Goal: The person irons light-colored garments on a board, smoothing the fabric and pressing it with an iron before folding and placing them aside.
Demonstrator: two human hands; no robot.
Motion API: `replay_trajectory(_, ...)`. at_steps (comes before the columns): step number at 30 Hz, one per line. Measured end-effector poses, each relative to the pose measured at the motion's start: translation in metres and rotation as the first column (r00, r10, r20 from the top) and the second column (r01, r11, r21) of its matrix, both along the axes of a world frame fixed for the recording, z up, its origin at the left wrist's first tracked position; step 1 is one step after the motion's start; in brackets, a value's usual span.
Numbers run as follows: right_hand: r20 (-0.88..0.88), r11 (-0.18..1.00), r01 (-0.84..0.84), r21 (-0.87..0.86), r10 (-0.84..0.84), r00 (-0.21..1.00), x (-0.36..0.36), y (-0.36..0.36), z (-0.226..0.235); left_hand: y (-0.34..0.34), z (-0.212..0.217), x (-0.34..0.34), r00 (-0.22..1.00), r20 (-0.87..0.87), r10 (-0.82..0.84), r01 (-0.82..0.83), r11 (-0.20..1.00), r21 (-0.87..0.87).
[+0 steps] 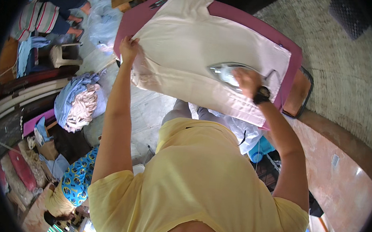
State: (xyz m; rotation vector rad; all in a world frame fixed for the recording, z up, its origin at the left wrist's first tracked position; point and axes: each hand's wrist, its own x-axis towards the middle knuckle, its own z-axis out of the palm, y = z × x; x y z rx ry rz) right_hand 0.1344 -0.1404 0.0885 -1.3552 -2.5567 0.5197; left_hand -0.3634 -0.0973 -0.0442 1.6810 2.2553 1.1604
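A pale cream garment point(191, 43) lies spread over a magenta ironing board point(130, 19). My left hand point(129, 47) grips the garment's left edge and holds it taut. My right hand point(247, 79), with a black watch on the wrist, is closed on the handle of a silver clothes iron point(223, 72) that rests on the cloth near the board's right part. My yellow shirt fills the lower middle of the view.
A pile of blue and pink clothes point(77, 102) sits to the left on the floor. A white stool point(63, 55) and another person point(60, 3) are at the upper left. A metal iron rest point(301, 96) hangs off the board's right end. A blue bucket point(259, 149) is below the board.
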Motion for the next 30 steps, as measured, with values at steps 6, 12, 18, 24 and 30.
replay_trajectory(6, -0.092, 0.993, 0.002, -0.118, -0.013, 0.996, -0.184, 0.006, -0.005, -0.009, -0.006, -0.019, 0.99, -0.143, 0.015, -0.03, 0.994, -0.109)
replay_trajectory(12, -0.12, 0.995, 0.087, -0.04, -0.091, 0.989, -0.155, 0.0, -0.002, -0.006, 0.065, 0.074, 0.84, -0.515, 0.171, -0.232, 0.971, -0.055)
replay_trajectory(18, 0.273, 0.996, -0.056, 0.07, 0.034, 0.961, 0.037, -0.015, -0.003, -0.043, 0.059, 0.241, 0.745, -0.041, -0.666, 0.667, 0.745, -0.003)
replay_trajectory(24, 0.246, 0.979, 0.154, -0.13, -0.119, 0.962, 0.156, -0.02, 0.003, -0.049, 0.044, 0.261, 0.707, -0.294, -0.643, 0.589, 0.766, -0.259)
replay_trajectory(30, 0.199, 0.972, 0.224, -0.072, -0.206, 0.958, 0.069, -0.022, 0.011, -0.048, 0.041, 0.259, 0.698, -0.327, -0.637, 0.558, 0.77, -0.31)
